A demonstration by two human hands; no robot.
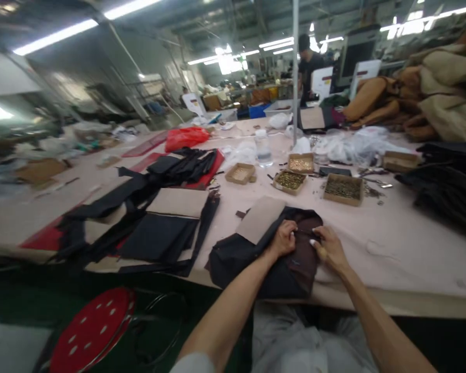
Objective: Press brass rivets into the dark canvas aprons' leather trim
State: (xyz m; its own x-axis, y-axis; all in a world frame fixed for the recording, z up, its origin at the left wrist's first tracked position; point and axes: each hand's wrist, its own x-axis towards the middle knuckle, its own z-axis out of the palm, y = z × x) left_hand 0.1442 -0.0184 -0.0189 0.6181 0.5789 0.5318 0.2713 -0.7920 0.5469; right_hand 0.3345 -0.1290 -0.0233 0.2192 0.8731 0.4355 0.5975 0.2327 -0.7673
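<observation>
In front of me at the table's near edge lies a black fabric piece (236, 264) with a brown lining (305, 254) showing and a beige panel (262, 217) at its upper left. My left hand (284, 239) has its fingers curled on the cloth where black meets brown. Just to the right, my right hand (328, 246) pinches the lining's right edge between thumb and fingers. Between the two hands a short dark line crosses the lining; I cannot make out whether it is a seam or a small part.
Beyond the cloth stand small cardboard boxes of metal bits (344, 189), another such box (290, 181) and a plastic bottle (263, 147). Stacked black and beige panels (163, 235) lie left. Dark cloth (446, 191) is heaped right. A red stool (93, 329) stands lower left. A person (308, 67) is far back.
</observation>
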